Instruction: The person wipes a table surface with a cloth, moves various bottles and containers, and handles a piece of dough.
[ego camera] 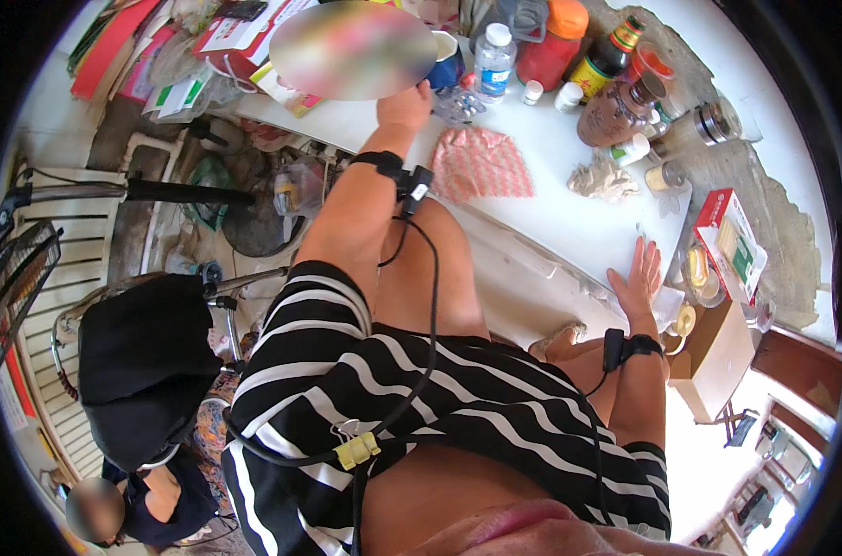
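Observation:
My left hand (403, 110) reaches over the far part of the white tabletop (567, 222), beside a dark blue cup (446, 64). A blurred patch hides most of its fingers, so whether it holds anything is unclear. Pill blister packs (459, 104) lie just right of it, and a pink-and-white patterned cloth (482, 165) is spread nearer to me. My right hand (640, 274) rests palm down at the table's near right edge, fingers apart and nothing in them. A crumpled pale tissue (603, 179) lies beyond that hand. Both wrists wear strapped, cabled devices.
Along the back stand a clear plastic bottle (494, 66), a dark sauce bottle (605, 59) and a brown jar (619, 111). A red-and-white box (726, 240) and a cardboard box (716, 354) sit at right. At left are a black-draped chair (146, 368) and another person (167, 497).

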The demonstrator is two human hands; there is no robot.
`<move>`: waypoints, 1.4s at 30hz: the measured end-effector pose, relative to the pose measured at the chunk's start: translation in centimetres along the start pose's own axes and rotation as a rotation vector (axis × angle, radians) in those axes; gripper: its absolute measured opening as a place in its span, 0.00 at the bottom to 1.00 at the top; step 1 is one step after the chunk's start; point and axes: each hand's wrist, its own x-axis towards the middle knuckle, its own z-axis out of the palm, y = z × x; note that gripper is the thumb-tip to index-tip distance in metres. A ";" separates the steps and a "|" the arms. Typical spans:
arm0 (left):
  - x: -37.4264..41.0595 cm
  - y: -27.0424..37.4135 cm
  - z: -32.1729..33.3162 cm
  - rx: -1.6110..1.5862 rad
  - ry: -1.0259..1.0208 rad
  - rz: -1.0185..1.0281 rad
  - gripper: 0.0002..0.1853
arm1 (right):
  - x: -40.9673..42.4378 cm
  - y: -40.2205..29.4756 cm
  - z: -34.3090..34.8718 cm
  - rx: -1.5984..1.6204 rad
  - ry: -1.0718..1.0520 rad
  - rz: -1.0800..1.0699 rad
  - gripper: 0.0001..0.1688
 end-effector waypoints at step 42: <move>-4.2 -7.6 -0.7 0.285 -0.556 0.255 0.34 | -0.4 -0.9 -0.9 -0.047 -0.016 0.059 0.58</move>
